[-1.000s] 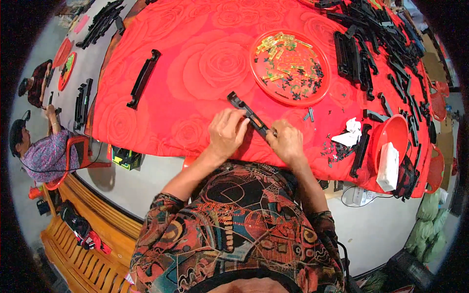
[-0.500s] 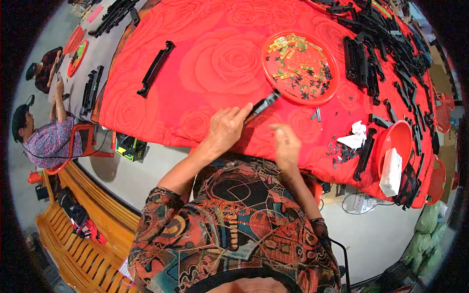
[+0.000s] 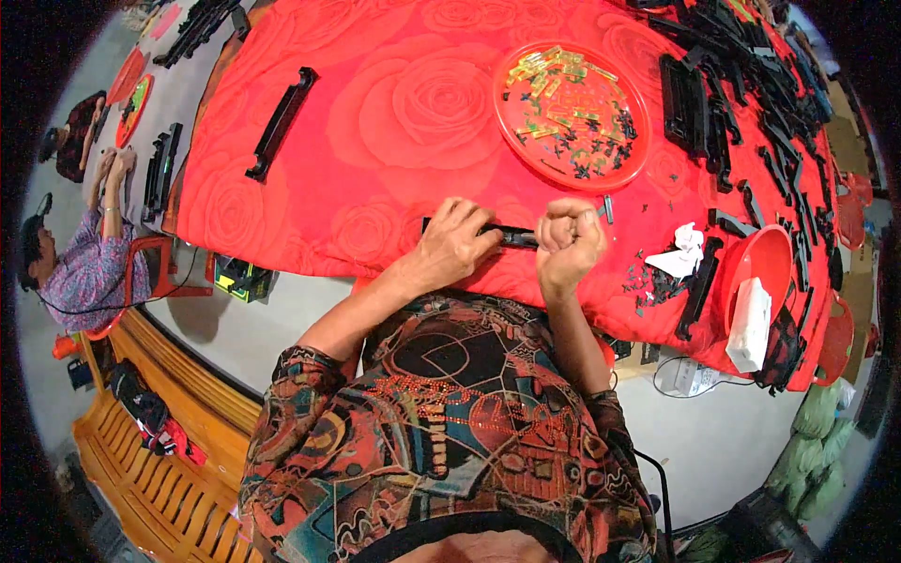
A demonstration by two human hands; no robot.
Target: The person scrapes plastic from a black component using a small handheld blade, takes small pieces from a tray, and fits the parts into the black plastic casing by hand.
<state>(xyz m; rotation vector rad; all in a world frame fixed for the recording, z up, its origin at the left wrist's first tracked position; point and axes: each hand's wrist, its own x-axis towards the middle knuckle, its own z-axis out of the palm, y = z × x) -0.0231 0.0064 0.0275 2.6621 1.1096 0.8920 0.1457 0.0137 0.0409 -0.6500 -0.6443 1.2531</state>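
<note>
The left hand (image 3: 455,242) has its fingers closed over the left part of a black bar (image 3: 516,236), while the right hand (image 3: 571,244) is curled into a loose fist at the bar's right end, and whether it grips anything cannot be told. The bar lies crosswise between the hands, its middle bare, over the near edge of the red tabletop (image 3: 375,103). Beyond, a round tray (image 3: 504,129) of yellow and black pieces stands ahead to the right, another bar (image 3: 282,124) lies well apart to the left, and a bowl (image 3: 751,251) sits far right.

The bar (image 3: 518,238) looks like plastic, the tablecloth (image 3: 404,113) fabric, the bench (image 3: 221,448) glossy wood.
</note>
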